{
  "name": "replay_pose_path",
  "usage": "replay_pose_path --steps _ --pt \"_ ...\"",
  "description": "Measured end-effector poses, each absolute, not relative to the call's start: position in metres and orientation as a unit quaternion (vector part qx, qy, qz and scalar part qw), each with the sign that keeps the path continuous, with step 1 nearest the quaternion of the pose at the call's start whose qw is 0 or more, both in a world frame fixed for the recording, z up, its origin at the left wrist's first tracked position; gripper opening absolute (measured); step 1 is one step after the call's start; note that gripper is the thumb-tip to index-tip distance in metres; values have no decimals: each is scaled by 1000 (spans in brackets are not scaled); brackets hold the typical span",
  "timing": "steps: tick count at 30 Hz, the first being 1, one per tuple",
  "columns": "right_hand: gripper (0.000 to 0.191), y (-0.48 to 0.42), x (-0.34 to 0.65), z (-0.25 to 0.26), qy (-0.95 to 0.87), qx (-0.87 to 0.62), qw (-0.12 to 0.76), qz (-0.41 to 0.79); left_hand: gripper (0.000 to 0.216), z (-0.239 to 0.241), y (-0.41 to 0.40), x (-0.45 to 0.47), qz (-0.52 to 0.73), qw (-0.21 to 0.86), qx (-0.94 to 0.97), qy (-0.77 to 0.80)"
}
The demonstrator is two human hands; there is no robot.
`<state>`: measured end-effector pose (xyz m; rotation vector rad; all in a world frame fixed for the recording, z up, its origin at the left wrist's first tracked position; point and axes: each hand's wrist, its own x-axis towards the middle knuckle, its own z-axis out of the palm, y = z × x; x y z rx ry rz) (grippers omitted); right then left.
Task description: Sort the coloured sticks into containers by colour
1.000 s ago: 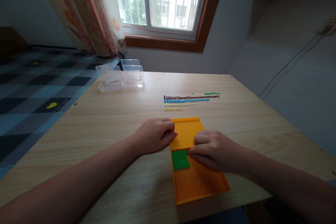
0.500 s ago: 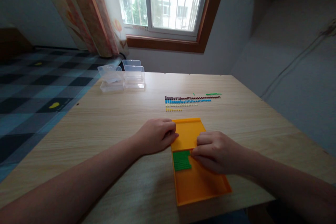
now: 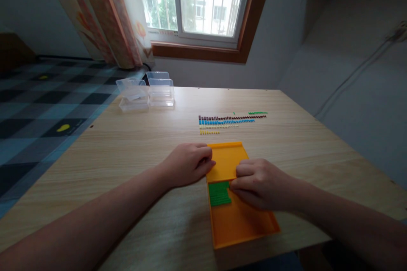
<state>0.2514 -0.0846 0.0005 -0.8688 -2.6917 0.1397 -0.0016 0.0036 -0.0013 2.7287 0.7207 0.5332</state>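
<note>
1. Table (image 3: 140, 205): pale, smooth top with streaky wood grain, lying under and all round the tray.
2. Tray (image 3: 243, 218): glossy orange, plastic-looking, in two rectangular parts, a flat, lipped panel on the far side and a shallow, walled compartment nearer the person.
3. Boxes (image 3: 161, 93): clear, thin-walled and rectangular, with raised lids, well beyond the tray and to its left.
4. Left hand (image 3: 192, 161): fingers curled narrow at the tray's left edge, by the panel; whether they pinch it I cannot tell.
5. Right hand (image 3: 256, 182): fingertips drawn close together over the tray's right side, next to the green strips; whether a piece sits between them I cannot tell.
6. Rows of small blocky pieces, dark brown (image 3: 232, 118), blue (image 3: 210, 122), cream, yellow (image 3: 206, 133) and green (image 3: 257, 113), beyond the tray.
7. Green strips (image 3: 218, 194): thin and ridged, packed side by side in the tray's compartment, upper left, with an uneven right edge.
8. Lone green piece (image 3: 234, 113): tiny sliver, beyond the tray.
</note>
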Motion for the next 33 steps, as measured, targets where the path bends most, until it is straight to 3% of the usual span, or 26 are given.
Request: replay_pose_path --steps 9,18,22,30,33 --pt "27 -87 250 5 -942 -293 157 40 20 -1 3 -2 186 144 938 254" --pt "17 -43 294 32 -838 -410 347 -97 23 -2 6 -5 207 156 931 258" --pt "19 19 342 36 -773 -580 236 -104 23 -3 8 -6 206 168 927 264" --pt "13 107 390 27 -748 -652 108 -58 23 -1 8 -6 198 186 920 282" --pt "22 117 388 21 -754 -653 62 -33 23 -1 7 -6 197 185 920 283"
